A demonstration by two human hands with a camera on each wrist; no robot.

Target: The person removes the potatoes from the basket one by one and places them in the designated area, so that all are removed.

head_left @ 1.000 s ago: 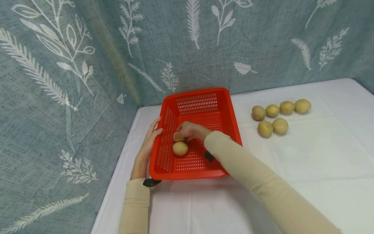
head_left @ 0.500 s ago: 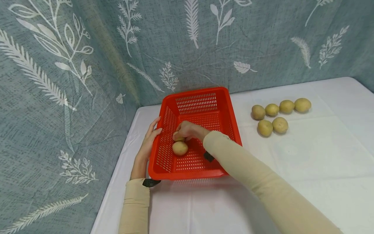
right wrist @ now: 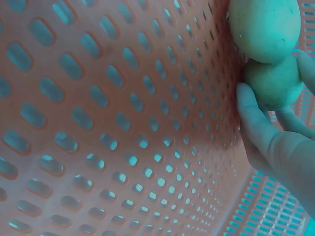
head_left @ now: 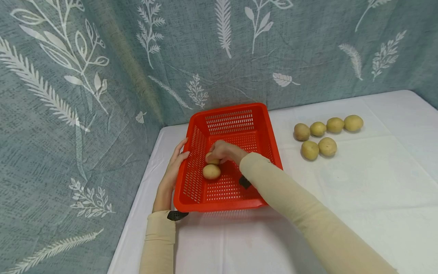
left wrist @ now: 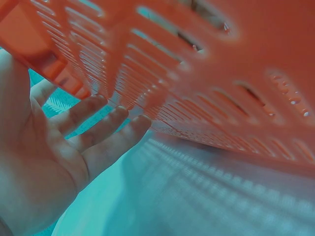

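My right hand (head_left: 224,151) reaches into a red plastic basket (head_left: 222,206) and grips a potato (head_left: 213,159) near the left wall. The fingers and thumb lie around that potato (right wrist: 273,84) in the right wrist view, partly covering it. Touching it on the near side is a second potato (head_left: 211,172), resting on the basket floor. My left hand (head_left: 173,167) is at the basket's left side, with fingertips at the rim. In the left wrist view, the left hand's fingers (left wrist: 110,145) are extended and touch the slotted outer wall (left wrist: 172,105).
Several potatoes (head_left: 327,147) lie in two rows on the white-covered table (head_left: 369,182), right of the basket. A patterned blue-green curtain (head_left: 239,76) rises behind and to the left of the table.
The gripped potato and my right hand have shifted slightly to the right. The second potato has moved a little away from me. My left hand stays at the rim.
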